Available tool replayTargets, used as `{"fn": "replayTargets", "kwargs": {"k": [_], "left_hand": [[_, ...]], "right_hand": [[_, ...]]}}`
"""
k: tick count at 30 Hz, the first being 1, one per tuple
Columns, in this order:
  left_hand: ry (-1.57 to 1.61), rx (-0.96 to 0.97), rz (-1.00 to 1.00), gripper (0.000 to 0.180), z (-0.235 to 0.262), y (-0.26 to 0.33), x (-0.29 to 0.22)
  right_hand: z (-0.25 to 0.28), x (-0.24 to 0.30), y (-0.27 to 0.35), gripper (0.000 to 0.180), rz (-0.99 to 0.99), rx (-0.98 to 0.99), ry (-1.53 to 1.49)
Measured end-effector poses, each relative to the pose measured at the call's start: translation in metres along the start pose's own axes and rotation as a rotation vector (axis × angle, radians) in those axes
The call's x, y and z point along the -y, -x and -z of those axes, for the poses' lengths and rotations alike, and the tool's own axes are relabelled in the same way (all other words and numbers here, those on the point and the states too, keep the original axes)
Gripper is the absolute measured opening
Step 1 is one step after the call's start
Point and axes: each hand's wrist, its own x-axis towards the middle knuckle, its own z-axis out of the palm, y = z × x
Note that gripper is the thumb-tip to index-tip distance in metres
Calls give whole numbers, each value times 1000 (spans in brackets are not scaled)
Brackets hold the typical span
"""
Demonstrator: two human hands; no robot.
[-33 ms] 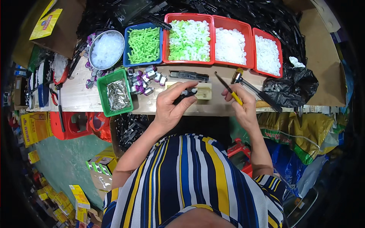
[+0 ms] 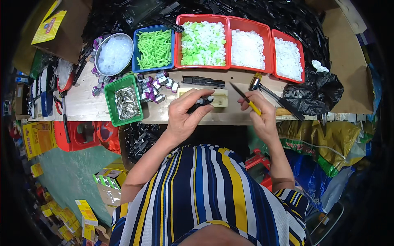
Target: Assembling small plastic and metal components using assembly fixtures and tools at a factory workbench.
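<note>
My left hand (image 2: 184,110) is closed around a small black plastic part (image 2: 200,103) with whitish round bits at its right end. Much of that part hides behind the fingers. A slim pointed tool with a yellow handle (image 2: 255,108) and a dark shaft sits in my right hand (image 2: 262,112); its tip points up and left, apart from the black part. Under and beyond my left hand lies a cream-coloured block (image 2: 221,98) with a recess. Just past it rests a long black plastic piece (image 2: 203,81). A hammer (image 2: 269,94) lies right of the tool.
Along the back stand a metal bowl (image 2: 132,49) of clear pieces, a blue bin (image 2: 134,65) of green strips and red bins (image 2: 201,67) of white and green pieces. A green bin (image 2: 110,100) holds metal pins. Purple-grey parts (image 2: 152,88) lie beside it; a black bag (image 2: 314,96) sits right.
The pointed tool in my right hand has shifted slightly left and its tip a little down, uncovering a small dark spot on the table. My left hand has hardly moved.
</note>
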Motion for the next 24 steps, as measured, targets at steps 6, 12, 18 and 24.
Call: {"fn": "replayTargets", "kwargs": {"k": [6,12,18,24], "left_hand": [[-33,62,-41,30,-2,-2,-12],[-65,104,-133,31,-1,1,-11],[-49,157,-96,31,4,3,-15],[-23,112,-35,30,0,7,-12]], "right_hand": [[-6,12,8,45,376,2,530],[-13,20,9,39,358,12,718],[-13,23,9,27,388,63,752],[-13,28,10,27,341,98,743]]}}
